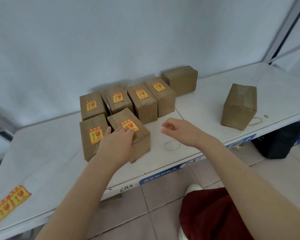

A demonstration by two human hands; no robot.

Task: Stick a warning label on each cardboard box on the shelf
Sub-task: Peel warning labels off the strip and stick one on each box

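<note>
Pressing a label flat looks to be the step in hand. Nearest, well back and to the left of the left hand [118,144], a strip of spare warning labels [10,201] lies on the white shelf [42,153] by its front edge. The left hand lies palm-down on the front-right cardboard box [140,146], its fingers straight and spread over the near edge of that box's red-and-yellow label [132,125]. It grips nothing. The right hand [180,132] hovers above bare shelf just to the right of that box, with its fingers loosely curled and apparently empty.

Touching the box at the left hand's thumb side stands the front-left labelled box [92,135]. Beyond the fingertips a rear row of four boxes [142,101] each shows a label on top. Past that row, further from both hands, a plain box [182,80] has no label that I can see. The lone box [239,106], well to the right of the right hand, has none either.

By my reckoning six boxes are done and two remain. The next move calls for lifting the left hand away and reaching back to the strip to peel one label. That label would then go to one of the bare boxes, probably on its upper face.
</note>
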